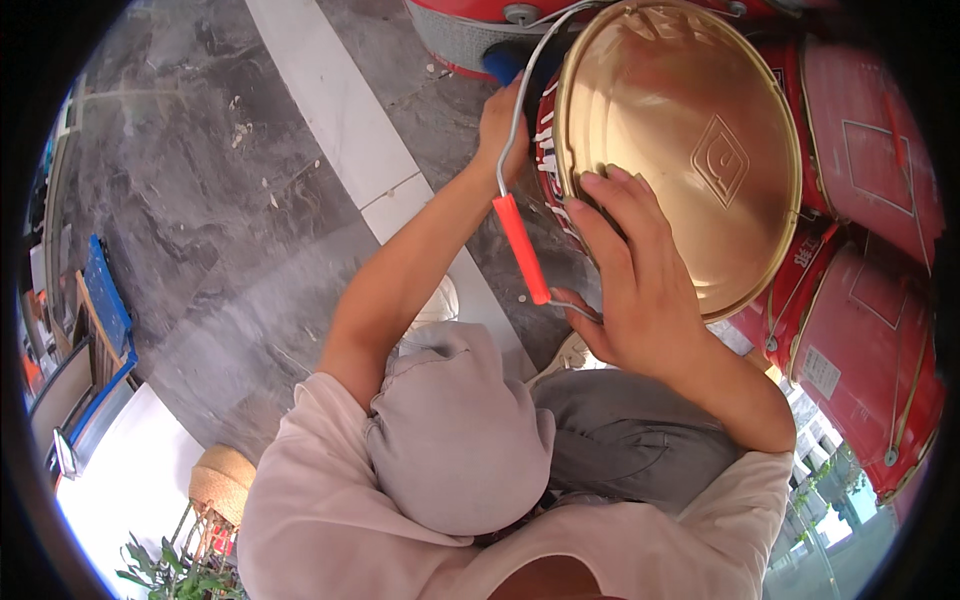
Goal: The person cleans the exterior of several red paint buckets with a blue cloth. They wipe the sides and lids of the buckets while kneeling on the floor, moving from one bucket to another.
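A metal pail with a gold end (675, 150) leans before me, its round face towards me. An embossed diamond mark sits on the gold face, and white streaks show on the red side. My right hand (637, 262) lies spread over the near rim, fingertips on the gold metal. Its thumb is beside the wire bail handle (516, 124), which carries a red plastic grip (521, 249). My left hand (504, 131) reaches past the bail to the pail's left side, its fingers partly hidden. A blue item (504, 66), possibly a cloth, shows just beyond those fingers; whether they hold it is unclear.
Several red pails (862, 322) with wire handles crowd the right side. Another pail with a grey band (472, 37) stands beyond. Small pale scraps dot the grey marble-look floor (217, 172), crossed by a white strip (337, 112). At left are a blue-edged object (109, 300) and a plant (176, 566).
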Demonstrator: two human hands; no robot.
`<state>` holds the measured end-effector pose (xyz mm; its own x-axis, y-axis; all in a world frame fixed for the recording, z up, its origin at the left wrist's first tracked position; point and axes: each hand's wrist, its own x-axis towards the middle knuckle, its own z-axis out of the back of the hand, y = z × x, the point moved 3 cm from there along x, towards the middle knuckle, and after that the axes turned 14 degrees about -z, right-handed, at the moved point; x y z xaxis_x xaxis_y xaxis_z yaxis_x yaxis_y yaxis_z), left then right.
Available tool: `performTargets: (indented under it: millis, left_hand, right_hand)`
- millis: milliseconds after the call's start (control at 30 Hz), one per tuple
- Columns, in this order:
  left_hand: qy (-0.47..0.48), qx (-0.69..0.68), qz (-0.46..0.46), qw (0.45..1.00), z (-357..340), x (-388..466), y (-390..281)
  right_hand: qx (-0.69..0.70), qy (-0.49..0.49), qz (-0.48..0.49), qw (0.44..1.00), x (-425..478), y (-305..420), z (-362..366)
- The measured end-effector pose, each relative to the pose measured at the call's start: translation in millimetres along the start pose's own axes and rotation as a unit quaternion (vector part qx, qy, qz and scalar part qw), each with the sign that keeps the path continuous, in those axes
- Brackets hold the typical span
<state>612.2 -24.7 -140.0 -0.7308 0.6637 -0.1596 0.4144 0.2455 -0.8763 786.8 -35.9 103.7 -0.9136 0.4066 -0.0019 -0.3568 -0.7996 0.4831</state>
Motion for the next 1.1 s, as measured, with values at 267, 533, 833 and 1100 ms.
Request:
performTargets:
  millis: [267,533,833,1100]
  left_hand:
    - [0.161,0.168,-0.101,0.967,-2.0,-25.3,-46.7]
    - [0.035,-0.237,0.225,0.944,8.8,-112.8,6.3]
    - [0.117,-0.182,0.281,0.935,-12.2,-130.3,-13.9]
    - [0.081,-0.277,0.47,0.834,19.4,-187.5,19.5]
  right_hand:
    - [0.004,0.004,-0.002,1.0,0.6,3.2,2.2]
    - [0.019,-0.012,0.047,0.999,-13.3,-1.7,0.5]
    - [-0.089,-0.142,0.08,0.983,-20.8,2.9,-11.7]
    - [-0.169,-0.16,0.201,0.952,-52.6,-12.5,-16.6]
